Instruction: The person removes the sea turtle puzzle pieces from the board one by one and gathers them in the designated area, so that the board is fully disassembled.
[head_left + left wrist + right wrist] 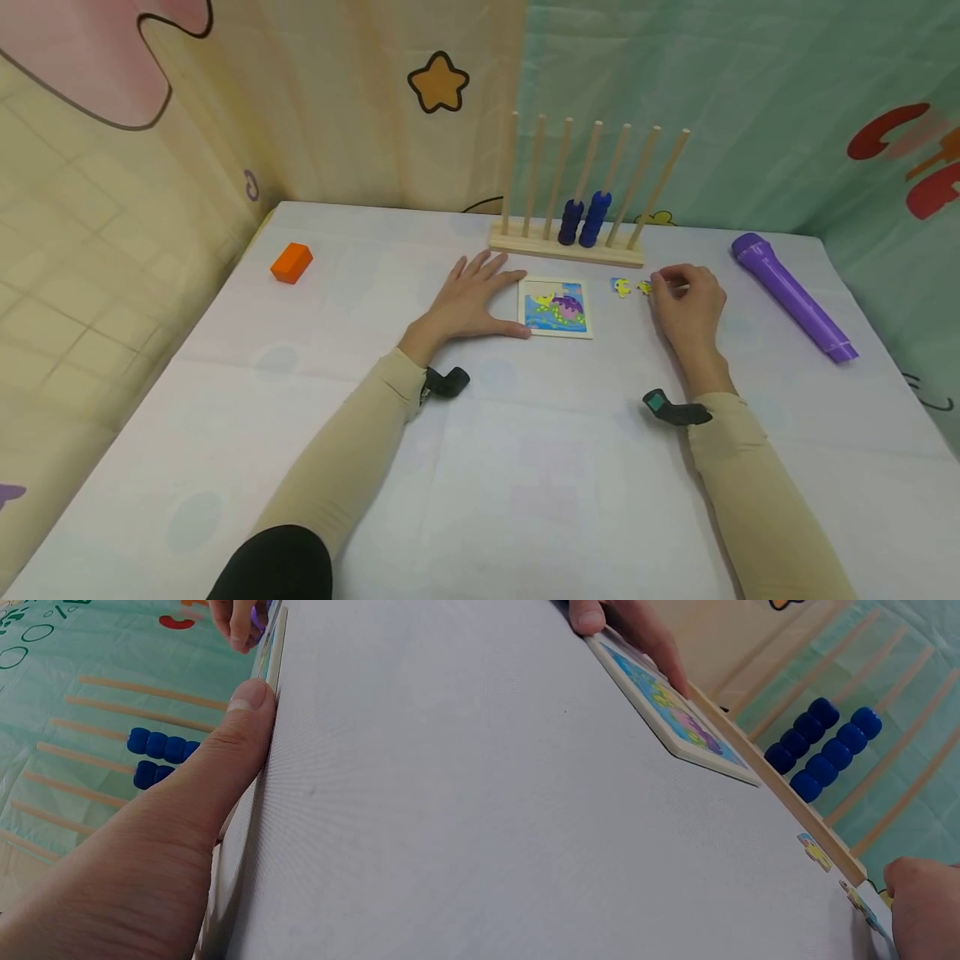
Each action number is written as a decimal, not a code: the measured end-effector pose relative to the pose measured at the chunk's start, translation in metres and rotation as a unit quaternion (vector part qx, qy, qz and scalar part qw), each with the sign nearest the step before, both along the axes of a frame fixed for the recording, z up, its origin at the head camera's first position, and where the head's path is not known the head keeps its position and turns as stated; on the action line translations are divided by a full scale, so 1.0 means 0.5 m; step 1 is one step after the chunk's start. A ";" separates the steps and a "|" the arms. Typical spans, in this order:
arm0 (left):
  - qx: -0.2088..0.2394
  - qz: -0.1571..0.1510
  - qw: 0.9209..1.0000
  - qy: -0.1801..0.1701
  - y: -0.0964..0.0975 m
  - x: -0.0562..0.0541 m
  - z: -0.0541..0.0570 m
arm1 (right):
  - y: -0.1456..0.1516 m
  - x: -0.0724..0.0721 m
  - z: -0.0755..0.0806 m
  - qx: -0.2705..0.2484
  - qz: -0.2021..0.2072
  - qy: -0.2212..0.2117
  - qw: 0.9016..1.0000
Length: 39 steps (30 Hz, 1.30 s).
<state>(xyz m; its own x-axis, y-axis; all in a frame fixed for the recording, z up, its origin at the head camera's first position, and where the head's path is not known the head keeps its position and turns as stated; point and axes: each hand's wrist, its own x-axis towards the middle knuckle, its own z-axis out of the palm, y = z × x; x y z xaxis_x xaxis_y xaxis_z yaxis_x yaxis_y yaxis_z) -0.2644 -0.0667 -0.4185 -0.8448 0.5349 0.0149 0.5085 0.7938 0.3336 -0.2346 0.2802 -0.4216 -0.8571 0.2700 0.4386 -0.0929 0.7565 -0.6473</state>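
Note:
A small framed jigsaw puzzle (pixel 555 308) with a colourful cartoon picture lies on the white table, part of its picture bare near the top. My left hand (pixel 472 300) spreads its fingers along the frame's left side, the thumb (pixel 251 701) touching the near corner. To the right of the frame, a loose yellow-and-blue puzzle piece (pixel 621 287) lies flat. Beside it, my right hand (pixel 690 304) has curled fingers and pinches the edge of a second puzzle piece (pixel 860 906). That hand partly covers this piece.
Behind the puzzle stands a wooden peg rack (pixel 566 246) with dark blue beads (pixel 596 221) on two pegs. A purple tube (pixel 795 296) lies at the right. An orange block (pixel 292 263) sits at the far left. A printed curtain (pixel 337 100) hangs behind the table.

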 end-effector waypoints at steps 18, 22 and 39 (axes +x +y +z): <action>0.004 0.001 1.000 0.003 0.000 0.004 0.003 | -0.057 0.001 0.001 -0.006 0.014 0.062 0.998; 0.006 0.001 1.000 0.002 0.000 0.004 0.004 | -0.071 -0.002 0.002 0.004 0.025 0.063 0.998; 0.014 -0.001 1.000 0.015 -0.003 -0.001 -0.003 | -0.197 -0.020 0.004 0.036 0.122 0.000 0.992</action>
